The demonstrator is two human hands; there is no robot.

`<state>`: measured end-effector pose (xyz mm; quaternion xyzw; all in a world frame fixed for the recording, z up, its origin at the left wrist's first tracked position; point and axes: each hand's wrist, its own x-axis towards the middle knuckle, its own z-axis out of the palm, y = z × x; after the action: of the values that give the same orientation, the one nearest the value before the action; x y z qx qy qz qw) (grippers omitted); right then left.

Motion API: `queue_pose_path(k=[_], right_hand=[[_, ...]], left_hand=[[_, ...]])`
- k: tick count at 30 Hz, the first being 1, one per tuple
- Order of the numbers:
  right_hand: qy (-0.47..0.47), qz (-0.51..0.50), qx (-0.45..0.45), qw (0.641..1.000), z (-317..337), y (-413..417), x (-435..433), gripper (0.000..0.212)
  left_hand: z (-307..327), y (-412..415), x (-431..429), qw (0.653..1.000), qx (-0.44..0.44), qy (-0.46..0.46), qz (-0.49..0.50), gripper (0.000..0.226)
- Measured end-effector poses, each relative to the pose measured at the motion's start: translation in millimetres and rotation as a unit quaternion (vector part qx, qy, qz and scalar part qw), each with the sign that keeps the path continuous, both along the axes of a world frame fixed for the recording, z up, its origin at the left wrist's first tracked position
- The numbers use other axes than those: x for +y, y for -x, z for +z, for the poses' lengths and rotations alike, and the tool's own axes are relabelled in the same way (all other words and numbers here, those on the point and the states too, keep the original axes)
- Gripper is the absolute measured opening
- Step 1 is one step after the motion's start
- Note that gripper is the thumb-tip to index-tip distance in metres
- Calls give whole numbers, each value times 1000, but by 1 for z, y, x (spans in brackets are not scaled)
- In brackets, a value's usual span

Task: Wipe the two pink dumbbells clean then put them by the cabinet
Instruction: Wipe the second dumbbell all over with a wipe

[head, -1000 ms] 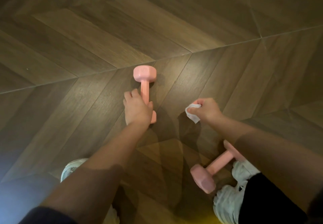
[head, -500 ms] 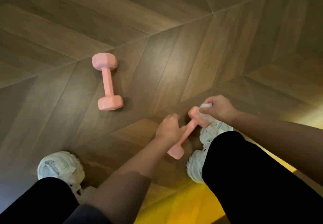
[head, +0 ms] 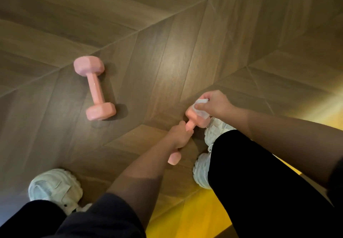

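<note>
One pink dumbbell [head: 95, 88] lies alone on the wooden floor at the left. A second pink dumbbell [head: 194, 121] is held tilted close to my right shoe. My left hand [head: 179, 135] is closed around its handle, hiding most of the bar; its lower head shows below my wrist. My right hand [head: 215, 103] presses a crumpled white wipe [head: 199, 107] onto the dumbbell's upper head.
The floor [head: 167, 42] is brown wood in a chevron pattern. My two white shoes [head: 55, 187] and black trouser legs fill the bottom of the view. A yellow patch [head: 204, 213] lies on the floor between my legs. No cabinet is in view.
My left hand let go of the first dumbbell, which stays on the floor, and took the second by its handle. My right hand brought the wipe onto its upper head.
</note>
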<state>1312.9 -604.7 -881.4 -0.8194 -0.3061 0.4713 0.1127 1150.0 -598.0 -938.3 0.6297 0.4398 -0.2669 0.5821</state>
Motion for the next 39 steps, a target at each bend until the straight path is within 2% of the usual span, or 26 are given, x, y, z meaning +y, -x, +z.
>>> queue_pose_path(k=[3, 6, 8, 12, 15, 19, 24, 31, 35, 39], right_hand=[[-34, -19, 46, 998, 18, 14, 15, 7], [-98, -11, 75, 992, 61, 33, 45, 8], [-151, -12, 96, 984, 104, 48, 63, 4], [-243, -3, 130, 961, 206, 85, 77, 16], [-300, 25, 131, 945, 277, 114, 66, 15], [-367, 18, 133, 921, 338, 146, 36, 20], [-378, -36, 167, 910, 352, 169, 8, 31], [-325, -103, 246, 907, 335, 169, 10, 24], [-278, -40, 232, 931, 328, 176, 9, 20], [-243, 24, 212, 946, 328, 186, 5, 9]], left_hand=[[26, 20, 17, 999, 1, -29, 21, 36], [80, 47, 47, 996, -13, -76, 37, 36], [130, 71, 67, 992, -23, -117, 44, 37], [243, 120, 89, 979, -30, -185, 85, 46], [321, 155, 85, 966, -39, -236, 99, 55], [390, 189, 56, 955, -85, -241, 153, 53], [414, 208, 17, 936, -124, -191, 269, 56], [396, 201, 7, 885, -190, -136, 403, 27], [387, 204, 19, 842, -194, -138, 485, 15], [393, 217, 31, 829, -197, -148, 503, 20]])
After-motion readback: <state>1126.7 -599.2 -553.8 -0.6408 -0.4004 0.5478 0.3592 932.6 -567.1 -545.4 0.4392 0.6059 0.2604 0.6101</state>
